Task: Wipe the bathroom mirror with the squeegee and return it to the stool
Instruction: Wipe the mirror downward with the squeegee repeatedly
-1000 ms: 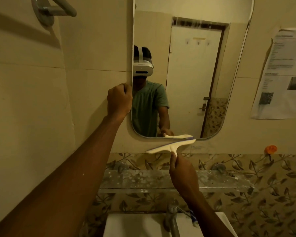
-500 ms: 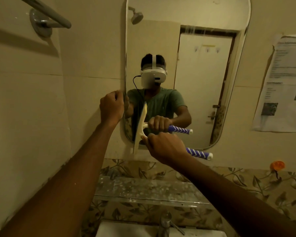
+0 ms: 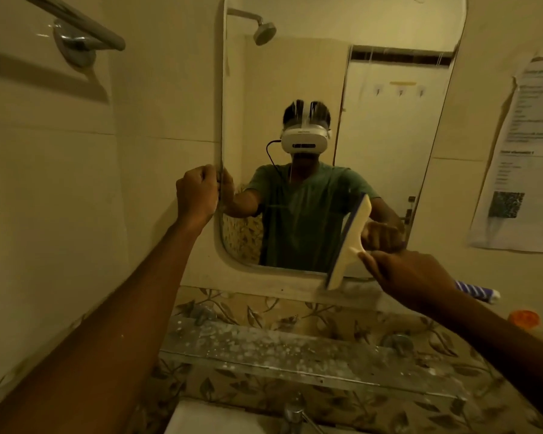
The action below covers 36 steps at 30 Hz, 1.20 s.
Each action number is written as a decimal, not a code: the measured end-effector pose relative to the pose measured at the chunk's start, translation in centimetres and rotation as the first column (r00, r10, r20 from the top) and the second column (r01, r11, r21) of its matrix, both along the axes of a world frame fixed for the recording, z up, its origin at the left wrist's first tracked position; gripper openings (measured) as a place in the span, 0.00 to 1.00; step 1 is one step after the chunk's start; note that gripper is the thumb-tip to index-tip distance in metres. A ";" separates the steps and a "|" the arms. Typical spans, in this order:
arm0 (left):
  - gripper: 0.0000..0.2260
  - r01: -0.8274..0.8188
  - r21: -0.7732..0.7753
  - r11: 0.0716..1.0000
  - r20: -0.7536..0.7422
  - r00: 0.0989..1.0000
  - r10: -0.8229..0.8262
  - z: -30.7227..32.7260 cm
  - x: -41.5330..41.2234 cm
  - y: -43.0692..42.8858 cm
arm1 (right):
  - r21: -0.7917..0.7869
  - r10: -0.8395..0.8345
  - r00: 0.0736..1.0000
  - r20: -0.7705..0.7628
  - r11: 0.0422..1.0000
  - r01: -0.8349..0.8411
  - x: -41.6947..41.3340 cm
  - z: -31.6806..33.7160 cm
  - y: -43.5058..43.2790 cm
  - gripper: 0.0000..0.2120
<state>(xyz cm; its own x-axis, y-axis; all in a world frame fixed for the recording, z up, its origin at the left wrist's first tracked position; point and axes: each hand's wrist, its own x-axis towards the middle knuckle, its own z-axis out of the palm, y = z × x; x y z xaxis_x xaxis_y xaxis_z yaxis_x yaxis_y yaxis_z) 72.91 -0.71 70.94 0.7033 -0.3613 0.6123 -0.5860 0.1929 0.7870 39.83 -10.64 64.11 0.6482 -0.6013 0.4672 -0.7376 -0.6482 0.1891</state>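
**Mid-wipe, lower right of the glass; return to stool not begun**

Your right hand (image 3: 411, 278) is closed around the squeegee (image 3: 351, 242) handle, the blade nearly upright against the mirror (image 3: 389, 136) near its bottom edge. Your left hand (image 3: 198, 192) grips the mirror's left rim, fingers curled tight. You judge wiping under way; no stool is in view.

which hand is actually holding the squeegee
The right hand, gripping the squeegee at the mirror's lower right; the left hand only grips the mirror's left edge.
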 end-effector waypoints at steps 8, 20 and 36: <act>0.18 0.053 -0.028 0.998 -0.022 0.998 -0.054 -0.2 0.2 0.3 | -0.164 0.122 0.989 0.078 0.981 -0.108 15.8 3.2 5.8 0.20; 0.17 0.223 -0.014 0.975 0.029 0.975 -0.222 0.6 2.4 0.3 | -0.115 -0.242 0.928 0.283 0.952 0.283 1.9 7.2 2.1 0.16; 0.17 0.227 -0.170 0.959 -0.047 0.970 -0.238 5.9 1.9 -0.7 | -0.159 -0.052 0.973 0.224 0.983 0.089 7.5 13.0 1.8 0.15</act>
